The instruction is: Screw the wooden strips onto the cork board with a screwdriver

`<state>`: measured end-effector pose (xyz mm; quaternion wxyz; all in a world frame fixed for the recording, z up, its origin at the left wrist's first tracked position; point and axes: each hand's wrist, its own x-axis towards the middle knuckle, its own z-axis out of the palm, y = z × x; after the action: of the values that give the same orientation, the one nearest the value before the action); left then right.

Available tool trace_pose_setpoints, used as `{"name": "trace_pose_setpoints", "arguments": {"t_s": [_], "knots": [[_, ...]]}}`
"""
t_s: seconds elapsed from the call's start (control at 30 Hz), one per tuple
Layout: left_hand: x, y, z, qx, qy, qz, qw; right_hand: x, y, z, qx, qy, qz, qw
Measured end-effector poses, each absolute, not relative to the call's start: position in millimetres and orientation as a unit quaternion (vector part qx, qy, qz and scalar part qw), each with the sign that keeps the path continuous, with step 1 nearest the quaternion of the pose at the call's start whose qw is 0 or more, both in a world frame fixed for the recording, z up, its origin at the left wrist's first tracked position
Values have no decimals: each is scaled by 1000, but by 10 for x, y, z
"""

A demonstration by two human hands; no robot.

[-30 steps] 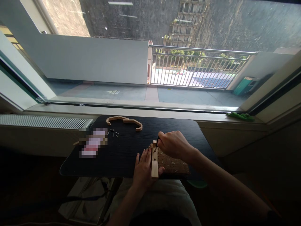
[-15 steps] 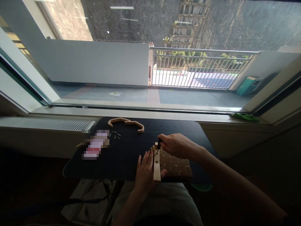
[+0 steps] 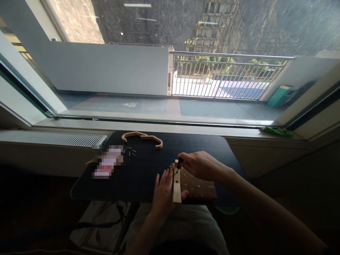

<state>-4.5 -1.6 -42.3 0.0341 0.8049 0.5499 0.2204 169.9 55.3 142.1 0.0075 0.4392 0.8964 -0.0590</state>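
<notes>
L hand [image 3: 162,193], part-open, clamps the wooden bar [image 3: 177,193] at the front of the worktop [image 3: 132,187], prob so it can't twist, w/ R hand [image 3: 195,163] closed round a dark-handled tool [image 3: 180,162] angled down onto it.

A black table [image 3: 132,177] with rounded corners carries two curved wooden hooks [image 3: 143,136] near its far edge, some loose screws [image 3: 130,153], a pink-and-white item [image 3: 107,164] too blurred to make out, and a speckled brown board [image 3: 199,186] near its front edge.
</notes>
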Motion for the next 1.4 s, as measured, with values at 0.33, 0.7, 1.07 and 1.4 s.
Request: {"name": "trace_pose_setpoints", "arguments": {"t_s": [0.33,0.7,1.07,1.4], "knots": [[-36,-17,-396,802,551,228,46,1642,532,1399,463,886,-35,-6],[-4,-37,-333,793,563,222,69,1624,511,1267,499,865,-31,-42],[-36,-26,-340,798,554,224,71,1596,477,1186,522,848,-41,-78],[-56,-29,-333,800,549,228,81,1573,431,1068,559,820,-43,-116]]}}
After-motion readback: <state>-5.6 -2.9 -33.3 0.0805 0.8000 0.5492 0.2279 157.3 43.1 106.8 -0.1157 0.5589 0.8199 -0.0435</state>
